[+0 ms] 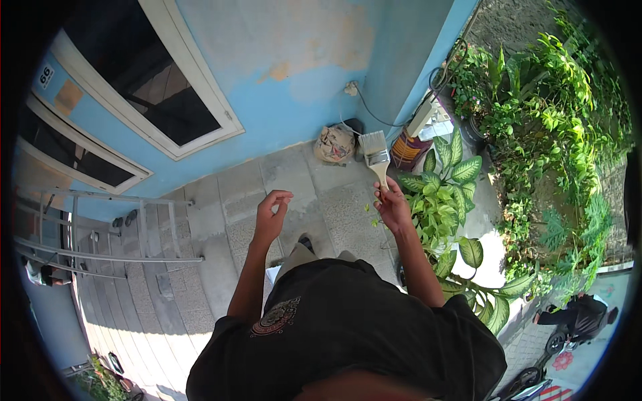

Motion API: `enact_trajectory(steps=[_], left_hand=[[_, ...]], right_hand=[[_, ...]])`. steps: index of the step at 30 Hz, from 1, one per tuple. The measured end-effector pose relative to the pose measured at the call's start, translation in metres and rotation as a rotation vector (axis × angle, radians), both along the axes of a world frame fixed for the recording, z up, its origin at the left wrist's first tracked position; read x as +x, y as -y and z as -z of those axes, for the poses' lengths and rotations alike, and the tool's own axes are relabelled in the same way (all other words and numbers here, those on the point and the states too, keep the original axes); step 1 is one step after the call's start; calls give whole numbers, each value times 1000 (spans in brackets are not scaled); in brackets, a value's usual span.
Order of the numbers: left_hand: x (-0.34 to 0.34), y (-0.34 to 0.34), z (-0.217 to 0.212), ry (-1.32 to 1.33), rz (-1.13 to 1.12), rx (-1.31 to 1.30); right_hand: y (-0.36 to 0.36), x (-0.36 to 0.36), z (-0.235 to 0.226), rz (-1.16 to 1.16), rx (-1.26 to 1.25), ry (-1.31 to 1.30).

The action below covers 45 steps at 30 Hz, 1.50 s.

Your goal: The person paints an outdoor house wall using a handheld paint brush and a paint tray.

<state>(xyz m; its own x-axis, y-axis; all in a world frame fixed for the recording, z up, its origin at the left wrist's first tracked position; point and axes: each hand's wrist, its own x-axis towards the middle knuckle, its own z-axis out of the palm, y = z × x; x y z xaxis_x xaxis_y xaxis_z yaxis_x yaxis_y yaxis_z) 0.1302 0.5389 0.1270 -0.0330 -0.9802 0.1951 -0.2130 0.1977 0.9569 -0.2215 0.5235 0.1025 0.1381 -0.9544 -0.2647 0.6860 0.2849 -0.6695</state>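
My right hand (394, 208) is closed round the pale handle of a wide, flat paintbrush (376, 155), bristles pointing up and away from me. The bristles look whitish, with a metal band below them. My left hand (273, 208) is raised on the other side, holding nothing, its fingers loosely bent and the thumb apart. Both hands are in the air over the paved floor (287, 177), short of the blue wall (267, 100). That wall has faded, patchy areas with orange-brown marks.
A patterned sack (334, 145) and a purple-brown bag (408, 151) stand at the wall's foot. Leafy potted plants (449, 180) crowd my right arm. White-framed windows (194, 127) and a metal frame (127, 257) are to the left. A person (583, 319) is by a motorbike at far right.
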Motion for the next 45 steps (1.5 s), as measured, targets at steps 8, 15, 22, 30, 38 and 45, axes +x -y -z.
enact_trajectory(steps=[8, 15, 22, 30, 38, 45], left_hand=[[-9, 128, -3, 10, 218, 14], [-53, 242, -16, -20, 361, -62], [-55, 313, -25, 19, 366, -29], [-49, 399, -23, 26, 400, 3], [-35, 515, -28, 50, 631, -5], [-10, 600, -34, 75, 819, 23]], right_hand=[[61, 26, 7, 224, 46, -102], [144, 7, 19, 304, 30, -305], [244, -15, 19, 397, -42, -371], [321, -2, 15, 429, -12, -457], [431, 70, 40, 497, 48, -176], [543, 122, 70, 843, 103, 4]])
